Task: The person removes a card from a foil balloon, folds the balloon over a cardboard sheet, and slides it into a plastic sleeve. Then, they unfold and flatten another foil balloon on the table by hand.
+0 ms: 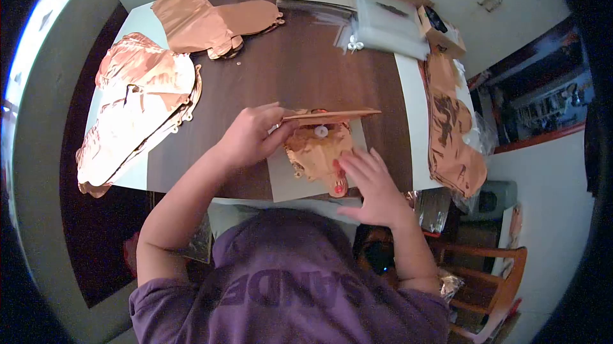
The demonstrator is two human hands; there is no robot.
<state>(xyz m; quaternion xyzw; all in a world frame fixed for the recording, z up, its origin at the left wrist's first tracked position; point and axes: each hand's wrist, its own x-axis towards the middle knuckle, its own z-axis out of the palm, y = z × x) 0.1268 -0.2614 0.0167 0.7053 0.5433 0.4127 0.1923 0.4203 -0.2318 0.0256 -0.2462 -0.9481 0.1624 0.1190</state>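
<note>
Now the foil (313,152) lies between my two hands, its long axis running from under the panel (351,114) toward my body, its narrow end near the table's (242,82) front edge. My right hand (375,187) is the nearer one, just off the foil's right side, fingers spread and thumb held apart; whether the fingertips touch it, I cannot tell. To the foil's left and a little beyond, my left hand (258,132) pinches the left end of the panel, which stands nearly edge-on over the foil's far end. Under the foil is a pale sheet (284,185). Dark tabletop beyond the foil gives room to move, as far as the clear bags (389,21); well left of the foil is one foil pile (143,82), well right another stack (450,127).
</note>
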